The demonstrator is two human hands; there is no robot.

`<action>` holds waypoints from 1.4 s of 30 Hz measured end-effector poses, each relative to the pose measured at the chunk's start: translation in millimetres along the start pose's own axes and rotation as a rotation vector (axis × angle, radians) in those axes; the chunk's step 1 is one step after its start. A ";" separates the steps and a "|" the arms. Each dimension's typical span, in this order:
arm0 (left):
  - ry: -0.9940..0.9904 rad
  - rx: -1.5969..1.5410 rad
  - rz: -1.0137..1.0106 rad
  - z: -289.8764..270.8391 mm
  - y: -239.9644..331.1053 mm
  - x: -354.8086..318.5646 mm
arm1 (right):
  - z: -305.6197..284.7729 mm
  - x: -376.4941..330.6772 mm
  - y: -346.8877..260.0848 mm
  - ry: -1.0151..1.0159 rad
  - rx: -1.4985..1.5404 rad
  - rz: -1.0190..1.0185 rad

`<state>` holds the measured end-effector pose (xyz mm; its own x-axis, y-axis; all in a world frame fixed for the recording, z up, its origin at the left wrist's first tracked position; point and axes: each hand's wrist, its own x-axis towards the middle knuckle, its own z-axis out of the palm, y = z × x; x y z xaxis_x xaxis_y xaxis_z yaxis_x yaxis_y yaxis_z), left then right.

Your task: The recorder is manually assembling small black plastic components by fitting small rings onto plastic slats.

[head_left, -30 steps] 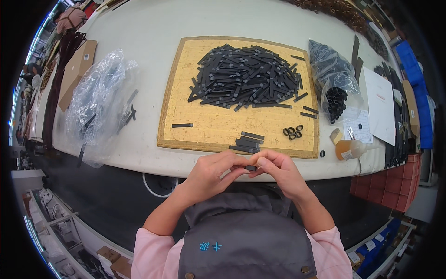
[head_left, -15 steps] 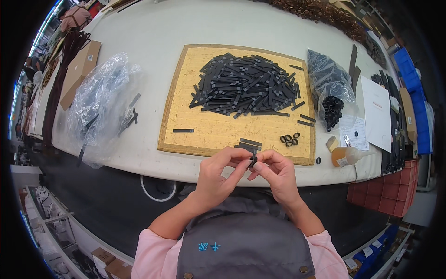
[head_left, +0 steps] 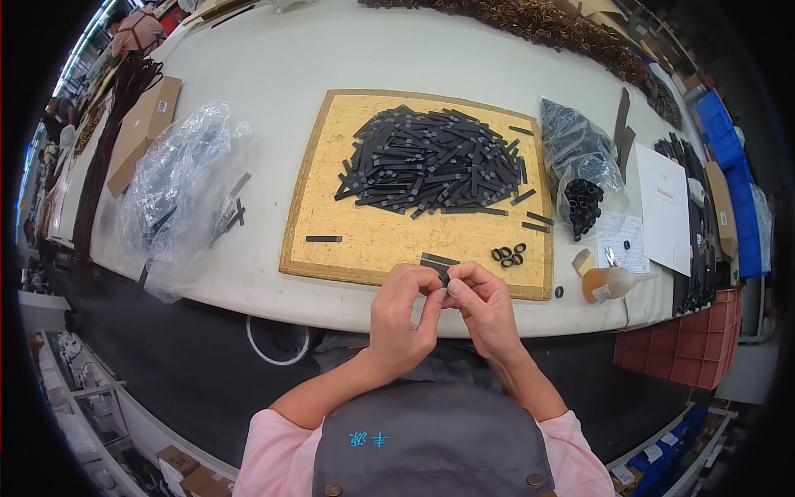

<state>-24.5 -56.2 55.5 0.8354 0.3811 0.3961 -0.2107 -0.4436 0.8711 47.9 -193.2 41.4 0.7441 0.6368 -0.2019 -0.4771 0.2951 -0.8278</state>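
My left hand [head_left: 404,313] and my right hand [head_left: 486,313] meet at the near edge of a yellow board [head_left: 348,258]. Both are closed, fingertips pinching a small black strip loop [head_left: 444,280] between them; the fingers hide much of it. Just beyond my fingertips lie a few flat black strips [head_left: 439,258]. Several finished-looking black loops [head_left: 508,255] sit to the right on the board. A big heap of short black strips [head_left: 431,161], many with greyish ends, covers the board's middle. One lone strip [head_left: 324,238] rests at its left.
A crumpled clear bag [head_left: 178,195] is on the left beside a cardboard box [head_left: 142,132]. To the right are a bag of black loops [head_left: 584,203], a bottle of amber liquid [head_left: 604,284], a sponge-like block [head_left: 584,262], papers [head_left: 664,207] and a red crate [head_left: 679,344].
Both hands stay together and have shifted slightly; my fingers now cover more of the loop and press closer around it. The whole view has shifted a little. The heap looks unchanged.
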 end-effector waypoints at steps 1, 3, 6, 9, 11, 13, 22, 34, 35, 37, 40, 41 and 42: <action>0.003 -0.001 0.004 -0.7 1.1 1.7 | 0.3 1.0 -1.8 -0.006 0.033 0.022; -0.019 0.011 0.045 -2.1 2.8 7.3 | -0.1 3.6 -4.6 -0.015 0.062 0.038; 0.045 -0.075 0.030 -1.7 14.2 10.1 | 1.3 4.2 -5.3 -0.100 0.257 0.061; 0.042 0.018 0.109 -4.3 15.8 11.6 | 4.9 3.2 -3.3 -0.017 0.288 0.120; 0.043 0.041 0.125 -6.0 15.0 12.5 | 6.4 1.0 -7.3 -0.089 0.385 0.190; 0.044 0.062 0.139 -8.7 15.0 13.1 | 10.3 -0.2 -8.3 -0.088 0.364 0.173; 0.000 0.079 0.153 -14.4 12.7 10.8 | 6.1 -2.3 -5.7 -0.067 0.221 0.062; 0.031 0.113 0.046 -9.5 -24.5 -14.5 | 16.3 -1.6 2.6 0.077 -0.274 -0.167; -0.032 -0.034 -0.091 -12.9 -26.5 -15.2 | 14.9 -1.2 2.6 0.069 -0.355 -0.175; -0.100 -0.174 -0.237 -20.1 -30.7 -15.2 | 10.5 -1.9 -1.6 0.039 -0.514 -0.198; -0.224 -0.432 -0.489 -26.6 -36.0 -19.2 | 7.1 -5.6 -1.5 0.004 -0.756 -0.214; -0.230 -0.483 -0.527 -25.5 -39.3 -22.1 | 6.5 -6.2 0.4 -0.006 -0.842 -0.214; -0.236 -0.535 -0.566 -24.7 -42.3 -25.1 | 6.4 -7.6 3.9 -0.003 -0.834 -0.205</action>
<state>-49.1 -27.0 15.8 0.9605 0.2237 -0.1654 0.1114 0.2356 0.9654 37.4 -192.3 43.0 0.7766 0.6300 -0.0056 0.1676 -0.2151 -0.9621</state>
